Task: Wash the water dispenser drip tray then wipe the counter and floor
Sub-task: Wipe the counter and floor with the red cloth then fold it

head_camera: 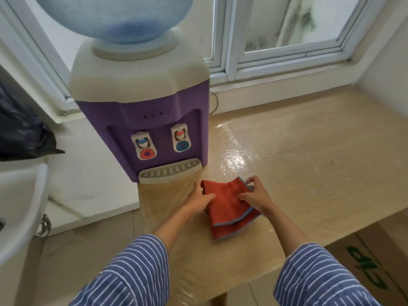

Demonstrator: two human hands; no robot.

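Note:
A purple and white water dispenser (141, 102) stands on the left end of a glossy beige counter (309, 155). Its white slotted drip tray (170, 172) sits in place at the base. In front of it lies a folded red cloth (227, 208) with a blue edge. My left hand (199, 199) holds the cloth's left side. My right hand (256, 195) pinches its upper right corner. Both hands rest on the counter, just right of the tray.
A blue water bottle (114, 16) tops the dispenser. A white sink (19, 208) is at the left, with a black bag (19, 129) above it. Windows (287, 29) run behind the counter. A cardboard box (371, 261) sits under the counter's right side. Tiled floor (72, 261) lies below.

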